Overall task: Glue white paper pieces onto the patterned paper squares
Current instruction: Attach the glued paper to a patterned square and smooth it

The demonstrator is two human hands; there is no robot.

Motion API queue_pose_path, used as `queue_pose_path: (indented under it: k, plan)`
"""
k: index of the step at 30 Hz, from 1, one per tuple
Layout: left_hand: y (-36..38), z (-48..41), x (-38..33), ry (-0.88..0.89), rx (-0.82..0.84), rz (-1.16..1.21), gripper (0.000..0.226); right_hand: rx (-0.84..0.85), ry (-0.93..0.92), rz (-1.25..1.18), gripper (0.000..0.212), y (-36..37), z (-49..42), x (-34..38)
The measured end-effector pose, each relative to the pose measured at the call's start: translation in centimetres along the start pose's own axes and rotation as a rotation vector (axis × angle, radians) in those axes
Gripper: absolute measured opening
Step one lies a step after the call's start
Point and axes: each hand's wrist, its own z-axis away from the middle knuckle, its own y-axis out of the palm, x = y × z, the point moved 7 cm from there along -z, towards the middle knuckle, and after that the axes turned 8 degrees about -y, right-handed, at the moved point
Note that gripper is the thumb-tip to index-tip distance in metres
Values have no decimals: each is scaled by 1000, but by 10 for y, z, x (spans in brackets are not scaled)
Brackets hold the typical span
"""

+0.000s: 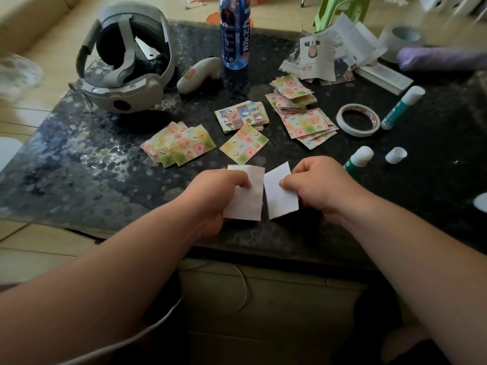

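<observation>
Through the head camera I had the left hand (221, 196) over the near edge of the dark speckled stone table (79, 167), its curled fingers pinching one white rectangular paper piece (246, 198) by its left side. The right hand (316, 188) pinched a second white paper piece (280, 196) by its right edge, and the two pieces hung just beside each other. I judged the main risk to be the uncapped green-and-white glue stick (358, 159) lying just beside the right hand. A careless sweep could roll it or smear glue on the stone, and with both hands occupied one piece had to go down before I could take it. Thin paper could also crease or land crooked. The single pastel patterned paper square (243, 143) lay just beyond the hands. A fanned pile of squares (179, 143) lay to its left, a neat stack (241, 115) lay behind it, and a loose heap (303, 111) lay towards the right edge. The glue's white cap (395, 155), a roll of white tape (358, 119) and a capped glue stick (402, 108) crowded the right side. A grey headset (123, 64), a controller (200, 73) and a blue bottle (235, 32) stood near the far edge, well apart from the work.
</observation>
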Motion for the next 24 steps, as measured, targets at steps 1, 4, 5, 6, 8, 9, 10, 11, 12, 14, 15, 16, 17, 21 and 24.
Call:
queue_pose_path:
  k: [1, 4, 5, 6, 8, 9, 10, 11, 12, 14, 15, 16, 17, 21, 24]
  plan:
    - [-1, -1, -2, 28, -10, -22, 33, -12, -35, 5, 19, -3, 2, 3]
    - [3, 1, -6, 92, 33, -34, 28, -3, -67, -95, 41, -7, 13, 5]
    - [5, 2, -6, 105, 56, -20, 33, 2, -61, -157, 39, -8, 17, 5]
    - [7, 4, -7, 118, 75, -18, 42, 4, -36, -254, 29, -9, 19, 2]
    - [12, 5, -8, 138, 114, 10, 57, 0, 26, -466, 15, -11, 23, -3]
    - [14, 6, -8, 143, 142, 44, 59, 6, 58, -566, 19, -12, 25, -5]
    - [16, 6, -8, 135, 169, 83, 60, 5, 69, -643, 19, -14, 26, -6]
    - [18, 7, -7, 122, 190, 111, 60, 3, 77, -704, 19, -16, 28, -6]
    - [20, 7, -6, 108, 201, 123, 57, 15, 77, -750, 20, -16, 30, -5]
    - [23, 11, -5, 90, 204, 125, 43, 33, 92, -809, 22, -16, 34, -3]
    - [24, 12, -3, 79, 201, 115, 32, 44, 101, -824, 23, -15, 35, -3]
    - [25, 12, -1, 65, 200, 98, 23, 52, 105, -839, 23, -14, 36, -4]
    - [26, 12, 1, 50, 203, 83, 17, 58, 110, -846, 22, -13, 36, -5]
    - [32, 16, 2, 114, 216, -46, 11, 37, 35, -737, 43, -16, 37, 3]
    - [36, 21, -1, 188, 204, -140, 9, 4, -113, -485, 9, -17, 36, 15]
